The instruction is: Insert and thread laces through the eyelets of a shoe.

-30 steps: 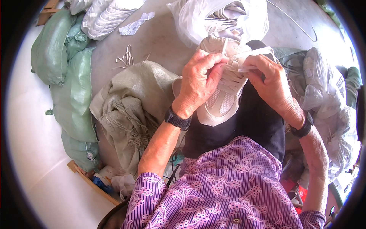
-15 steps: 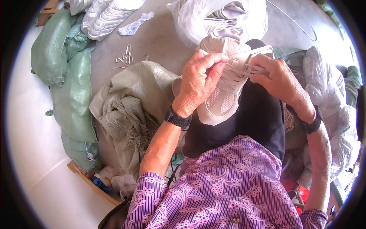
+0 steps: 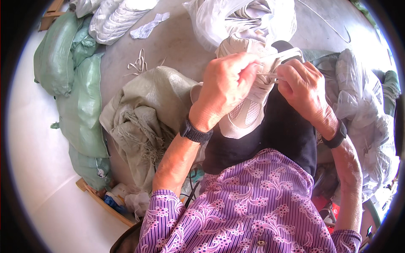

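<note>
A beige sneaker [image 3: 240, 122] with mesh panels rests on my lap, its toe toward me. My left hand [image 3: 228, 86] is closed at the laced part of the shoe, thumb and fingers pinched together, and hides much of its left side. Closed as well, my right hand [image 3: 301, 86] grips the pale shoelace [image 3: 270, 76] at the shoe's right side. A stretch of lace runs between the two hands. Above the right hand, another loop of lace arches out. The exact spot where my left fingertips pinch is partly hidden.
Beyond the shoe stands a white plastic bag [image 3: 202, 21] with pale pieces inside. Left of my legs lies a crumpled beige woven sack [image 3: 139, 109]. Green sacks [image 3: 82, 114] are piled farther left, and loose laces [image 3: 140, 62] lie on the floor. Clear plastic bags [image 3: 358, 109] crowd the right.
My right hand has curled tighter around the lace. My left hand has turned and moved slightly right, over the lacing. The sneaker stays nearly in place.
</note>
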The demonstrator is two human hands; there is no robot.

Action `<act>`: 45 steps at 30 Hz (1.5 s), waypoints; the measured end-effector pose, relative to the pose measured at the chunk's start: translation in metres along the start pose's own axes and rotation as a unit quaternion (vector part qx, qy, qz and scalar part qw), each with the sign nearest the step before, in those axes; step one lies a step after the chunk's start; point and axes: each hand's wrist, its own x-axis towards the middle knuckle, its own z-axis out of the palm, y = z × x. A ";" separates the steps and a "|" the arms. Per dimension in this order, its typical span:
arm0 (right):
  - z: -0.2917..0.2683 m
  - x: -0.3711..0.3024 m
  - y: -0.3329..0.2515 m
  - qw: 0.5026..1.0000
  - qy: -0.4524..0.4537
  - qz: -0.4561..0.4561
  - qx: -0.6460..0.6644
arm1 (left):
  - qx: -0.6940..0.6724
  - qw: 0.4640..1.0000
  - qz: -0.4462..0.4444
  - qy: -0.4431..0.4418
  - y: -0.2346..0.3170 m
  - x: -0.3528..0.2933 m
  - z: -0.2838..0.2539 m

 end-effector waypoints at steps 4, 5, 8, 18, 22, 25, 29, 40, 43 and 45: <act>-0.001 -0.004 -0.001 1.000 0.005 -0.015 0.010 | 0.032 0.988 -0.028 -0.149 0.006 0.013 0.002; -0.001 -0.004 -0.001 1.000 0.012 -0.025 0.015 | 0.033 0.988 -0.027 -0.150 0.006 0.015 0.001; 0.003 -0.009 0.000 0.999 0.008 -0.001 0.038 | 0.010 0.977 -0.026 -0.211 0.006 0.020 -0.002; 0.002 -0.011 0.003 1.000 0.014 -0.002 0.026 | -0.086 0.968 -0.165 -0.167 -0.003 0.013 -0.022; 0.004 -0.009 0.002 0.999 0.026 -0.014 0.020 | -0.058 0.975 -0.148 -0.159 -0.003 0.010 -0.018; 0.003 -0.008 0.000 0.999 0.030 -0.018 0.023 | -0.025 0.978 -0.088 -0.190 0.002 0.015 -0.008; 0.003 -0.010 0.000 0.998 0.021 -0.005 0.056 | -0.010 0.972 0.007 -0.235 0.005 0.025 0.001; 0.005 -0.005 0.037 0.989 -0.057 0.089 0.099 | -0.020 0.956 -0.126 -0.266 0.023 0.024 0.006; 0.010 0.000 0.047 0.996 -0.026 0.020 0.079 | -0.015 0.964 -0.102 -0.247 0.024 0.023 0.012; 0.007 0.003 0.052 0.997 -0.039 0.013 0.071 | -0.007 0.964 -0.108 -0.245 0.025 0.024 0.015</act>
